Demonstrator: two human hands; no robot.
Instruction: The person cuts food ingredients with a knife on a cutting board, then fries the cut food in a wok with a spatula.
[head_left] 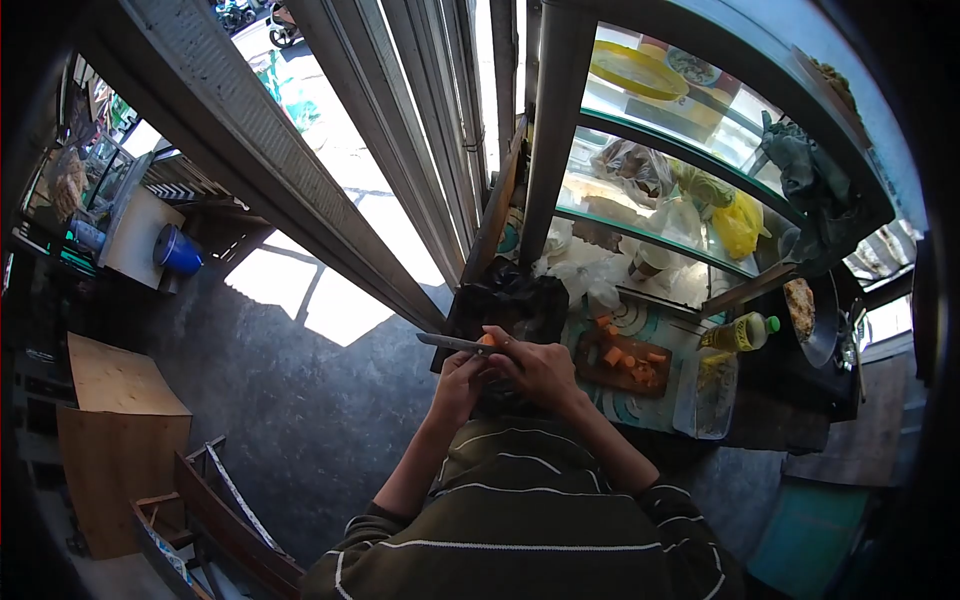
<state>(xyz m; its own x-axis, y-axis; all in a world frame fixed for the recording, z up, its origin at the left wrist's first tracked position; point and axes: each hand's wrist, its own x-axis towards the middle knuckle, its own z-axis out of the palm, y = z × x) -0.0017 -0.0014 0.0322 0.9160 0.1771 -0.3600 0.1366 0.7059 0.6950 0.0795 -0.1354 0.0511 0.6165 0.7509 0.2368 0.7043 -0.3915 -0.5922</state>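
A knife point(450, 343) points to the left in front of my body, its handle end inside my right hand point(543, 372), which is closed round it. Just beneath the blade, my left hand point(460, 385) is closed with the fingertips together. An orange carrot piece point(487, 340) shows between the two hands, against the blade, mostly covered by fingers. Below and beyond my hands a black plastic bag point(515, 300) gapes. To the right, several cut carrot chunks point(620, 357) lie on a brown cutting board point(597, 375).
A clear plastic container point(707, 400) stands right of the board, near a green-capped oil bottle point(742, 333). Farther right is a wok point(818, 325) with food. A glass display case point(650, 225) holds bags. Wooden posts point(380, 130) rise at the left, with a blue bucket point(178, 248) beyond.
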